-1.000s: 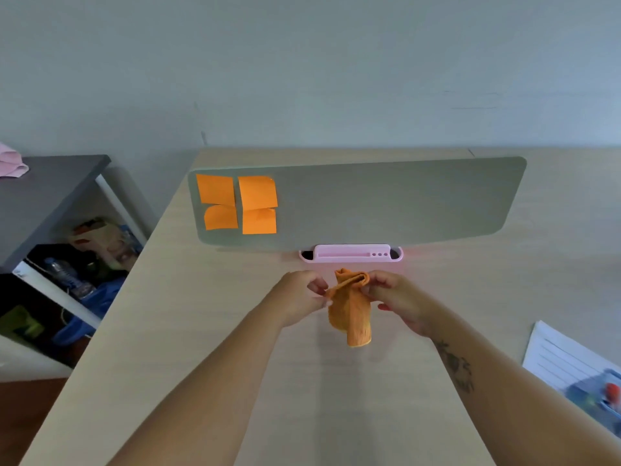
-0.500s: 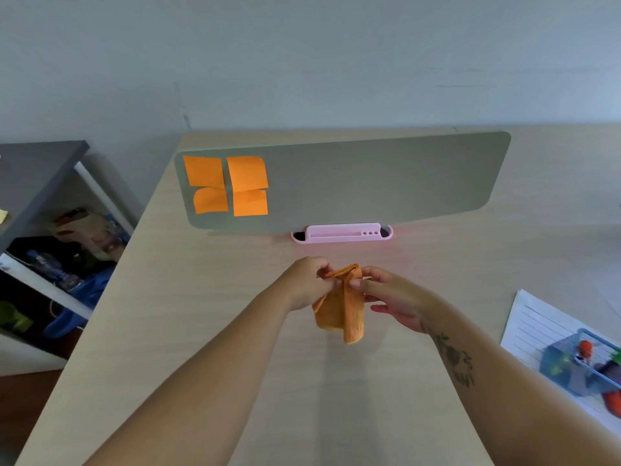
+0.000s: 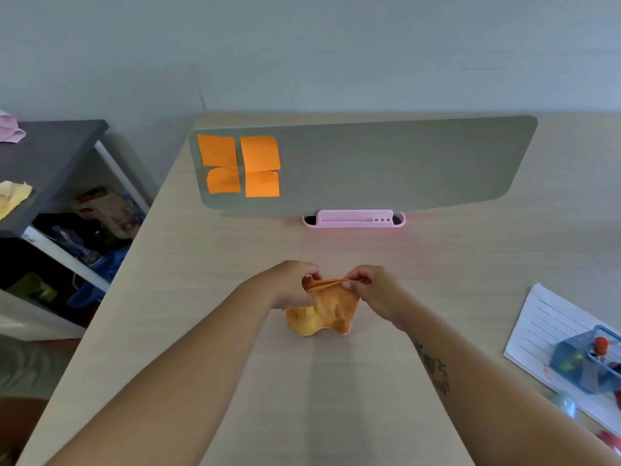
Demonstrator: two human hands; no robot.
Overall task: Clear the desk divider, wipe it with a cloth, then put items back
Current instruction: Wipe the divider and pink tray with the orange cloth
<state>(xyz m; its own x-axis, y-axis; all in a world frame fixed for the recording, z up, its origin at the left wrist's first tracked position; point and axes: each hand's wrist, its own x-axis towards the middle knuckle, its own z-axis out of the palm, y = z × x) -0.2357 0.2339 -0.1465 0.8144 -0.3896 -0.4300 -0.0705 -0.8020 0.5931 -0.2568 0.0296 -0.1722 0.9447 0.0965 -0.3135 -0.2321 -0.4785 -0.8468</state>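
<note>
Pale blue-grey wall (image 3: 336,45), plain and evenly lit, well beyond the left hand (image 3: 292,287) and the right hand (image 3: 373,290). Light wood-grain desk (image 3: 201,264) beneath both, reaching back toward the wall. Far left of the left hand, a dark grey shelf unit (image 3: 57,146) with white uprights, cluttered underneath. Reddish-brown floor (image 3: 16,432) below it, nearer than the hands.

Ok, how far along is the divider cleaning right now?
Partly cleared: the pink holder at the foot of the divider looks empty. In hand: the left hand and right hand pinch the orange cloth over the desk. Seemingly left: removing four orange notes, wiping, restocking.
</note>
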